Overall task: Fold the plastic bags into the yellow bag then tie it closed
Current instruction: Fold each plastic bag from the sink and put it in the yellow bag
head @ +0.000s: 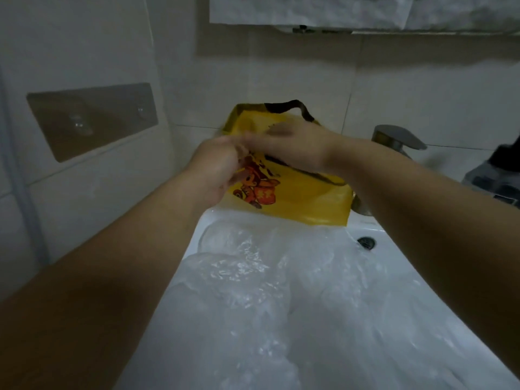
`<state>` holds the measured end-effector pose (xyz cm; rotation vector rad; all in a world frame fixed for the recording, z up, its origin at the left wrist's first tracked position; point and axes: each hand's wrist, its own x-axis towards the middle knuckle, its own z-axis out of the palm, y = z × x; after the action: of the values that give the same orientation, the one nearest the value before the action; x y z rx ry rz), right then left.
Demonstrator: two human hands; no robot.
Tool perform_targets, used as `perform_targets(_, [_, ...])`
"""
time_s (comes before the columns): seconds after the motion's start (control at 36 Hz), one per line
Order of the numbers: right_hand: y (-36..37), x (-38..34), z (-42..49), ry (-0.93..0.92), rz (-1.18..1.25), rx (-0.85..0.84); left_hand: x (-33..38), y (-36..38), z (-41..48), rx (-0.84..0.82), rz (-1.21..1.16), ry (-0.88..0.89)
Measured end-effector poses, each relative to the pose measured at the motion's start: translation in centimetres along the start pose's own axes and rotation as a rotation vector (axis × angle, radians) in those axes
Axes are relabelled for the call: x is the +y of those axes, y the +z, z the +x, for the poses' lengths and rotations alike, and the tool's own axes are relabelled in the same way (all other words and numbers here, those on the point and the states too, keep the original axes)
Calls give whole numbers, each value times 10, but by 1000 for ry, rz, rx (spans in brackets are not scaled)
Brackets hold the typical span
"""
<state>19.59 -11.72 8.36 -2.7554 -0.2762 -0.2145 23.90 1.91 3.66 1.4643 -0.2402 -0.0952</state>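
Observation:
A yellow bag with a red cartoon print and dark handles stands at the back of a white sink. Clear crumpled plastic bags lie in the basin below it. My left hand pinches the near left edge of the yellow bag with curled fingers. My right hand is blurred and lies across the bag's mouth with its fingers stretched toward the left hand; whether it holds the bag is not visible.
A grey tap stands behind the bag on the right, with the overflow hole below it. A dark object sits at the right edge. Tiled walls, a wall plate at left, a towel above.

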Motion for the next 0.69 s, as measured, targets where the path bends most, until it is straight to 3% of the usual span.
perform_targets(0.06, [4,5,-1,53,-247,-72,-4,1,2,22,61,22])
perform_targets(0.11, [5,14,1,103,-340,27,-11,4,1,-10,124,42])
perform_targets(0.19, [0,22,0,63,-231,199,-20,12,-6,-78,371,-36])
perform_targets(0.28, [-4,27,3,20,-116,241,-25,22,-10,-218,642,-68])
perform_targets(0.39, [-11,31,9,81,65,396,-25,33,-13,-360,911,-126])
perform_targets(0.56, [-17,42,7,210,116,469,-25,37,-6,-323,949,-180])
perform_targets(0.69, [-16,49,-3,241,55,356,-27,36,-7,-314,889,-173])
